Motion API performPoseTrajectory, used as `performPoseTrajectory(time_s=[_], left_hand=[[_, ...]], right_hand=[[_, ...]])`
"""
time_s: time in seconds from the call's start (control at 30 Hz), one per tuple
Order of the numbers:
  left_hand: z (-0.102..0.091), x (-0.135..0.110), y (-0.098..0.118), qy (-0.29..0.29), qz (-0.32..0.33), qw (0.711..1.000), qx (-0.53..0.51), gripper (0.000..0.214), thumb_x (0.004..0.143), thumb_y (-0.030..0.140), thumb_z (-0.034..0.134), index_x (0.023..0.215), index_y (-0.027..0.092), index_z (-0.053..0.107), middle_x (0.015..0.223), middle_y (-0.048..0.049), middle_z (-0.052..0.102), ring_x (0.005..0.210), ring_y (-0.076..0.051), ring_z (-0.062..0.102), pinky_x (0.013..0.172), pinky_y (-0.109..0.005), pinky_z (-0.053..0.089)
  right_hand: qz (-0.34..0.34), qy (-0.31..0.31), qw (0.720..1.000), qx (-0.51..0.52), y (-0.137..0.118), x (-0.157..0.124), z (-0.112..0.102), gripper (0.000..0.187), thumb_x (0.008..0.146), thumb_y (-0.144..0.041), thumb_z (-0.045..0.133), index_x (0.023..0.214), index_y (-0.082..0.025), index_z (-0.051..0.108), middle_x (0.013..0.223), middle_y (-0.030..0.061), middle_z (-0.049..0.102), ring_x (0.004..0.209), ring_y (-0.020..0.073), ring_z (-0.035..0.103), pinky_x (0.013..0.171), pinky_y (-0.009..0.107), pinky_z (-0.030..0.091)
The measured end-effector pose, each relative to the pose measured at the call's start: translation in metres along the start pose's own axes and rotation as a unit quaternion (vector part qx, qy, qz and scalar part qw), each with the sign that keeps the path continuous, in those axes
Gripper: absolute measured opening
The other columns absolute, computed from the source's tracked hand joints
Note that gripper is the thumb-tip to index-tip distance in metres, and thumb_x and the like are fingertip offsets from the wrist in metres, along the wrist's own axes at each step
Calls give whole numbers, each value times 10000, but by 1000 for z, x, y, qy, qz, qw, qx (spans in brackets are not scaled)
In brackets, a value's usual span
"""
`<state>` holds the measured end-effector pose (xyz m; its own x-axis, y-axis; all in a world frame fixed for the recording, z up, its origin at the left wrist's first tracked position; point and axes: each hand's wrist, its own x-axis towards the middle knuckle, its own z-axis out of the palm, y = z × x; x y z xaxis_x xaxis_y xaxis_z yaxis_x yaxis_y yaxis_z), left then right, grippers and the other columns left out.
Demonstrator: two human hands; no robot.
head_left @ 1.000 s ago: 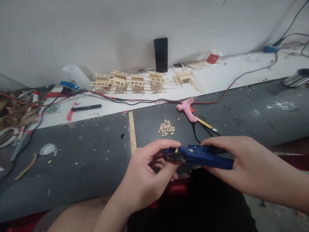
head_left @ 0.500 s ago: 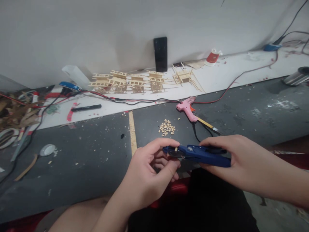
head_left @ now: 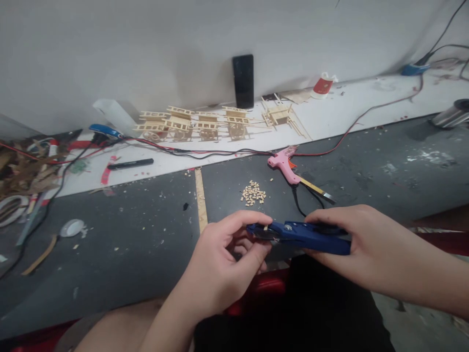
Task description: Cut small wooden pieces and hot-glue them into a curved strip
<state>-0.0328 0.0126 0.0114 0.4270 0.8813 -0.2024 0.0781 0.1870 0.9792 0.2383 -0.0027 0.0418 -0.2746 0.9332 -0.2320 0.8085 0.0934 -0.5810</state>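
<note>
My right hand [head_left: 339, 234] is closed around the handles of blue cutting shears [head_left: 315, 238], held level above the table's front edge. The jaws point left, and a small pale wooden strip [head_left: 266, 227] shows between them. My left hand [head_left: 229, 259] is curled at the jaw end, with the forefinger along the top and the thumb below, pinching at the strip; its other fingers are partly hidden. Beyond the hands, a pile of tiny cut wooden pieces [head_left: 253, 193] lies on the dark grey tabletop [head_left: 154, 254].
A pink glue gun [head_left: 284, 165] and a yellow utility knife [head_left: 313, 187] lie past my right hand. Several model wooden carts [head_left: 208, 124] line the white back strip, near an upright phone [head_left: 244, 80]. Cables cross behind them. A metal cylinder [head_left: 450, 115] stands far right.
Both hands and the shears stay almost in place. My left thumb and the wooden strip have shifted slightly to the left.
</note>
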Motion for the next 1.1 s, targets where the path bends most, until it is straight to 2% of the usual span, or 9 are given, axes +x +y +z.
performPoseTrajectory(time_s=[0.47, 0.73, 0.9, 1.1], left_hand=[[1, 0, -3, 1, 2, 1000, 24, 246, 1013, 175, 776, 1236, 266, 825, 761, 11, 777, 602, -131, 778, 547, -160, 559], [0, 0, -9, 2, -18, 1000, 3, 254, 1018, 184, 782, 1255, 264, 825, 797, 4, 783, 621, -145, 776, 591, -201, 618], [-1, 4, -12, 3, -21, 1000, -18, 262, 1013, 163, 779, 1245, 270, 839, 819, 3, 795, 630, -135, 765, 613, -206, 638], [-1, 3, -13, -3, -6, 1000, -20, 207, 1056, 216, 766, 1214, 315, 856, 813, 12, 788, 659, -122, 735, 638, -198, 628]], right_hand=[[0, 2, 1000, 8, -2, -4, -1, 114, 884, -304, 716, 920, -327, 822, 747, -66, 793, 586, 151, 718, 536, 277, 509], [-10, 5, 1000, -10, 2, -2, 3, 104, 889, -303, 691, 867, -285, 791, 692, -46, 758, 556, 164, 684, 532, 308, 474], [-31, 21, 999, -38, 5, 0, 8, 142, 898, -291, 657, 906, -269, 797, 705, -30, 761, 562, 174, 685, 537, 320, 476], [-54, 51, 996, -49, 1, -4, 7, 227, 901, -265, 645, 1043, -263, 821, 860, 11, 838, 677, 204, 779, 584, 322, 562]])
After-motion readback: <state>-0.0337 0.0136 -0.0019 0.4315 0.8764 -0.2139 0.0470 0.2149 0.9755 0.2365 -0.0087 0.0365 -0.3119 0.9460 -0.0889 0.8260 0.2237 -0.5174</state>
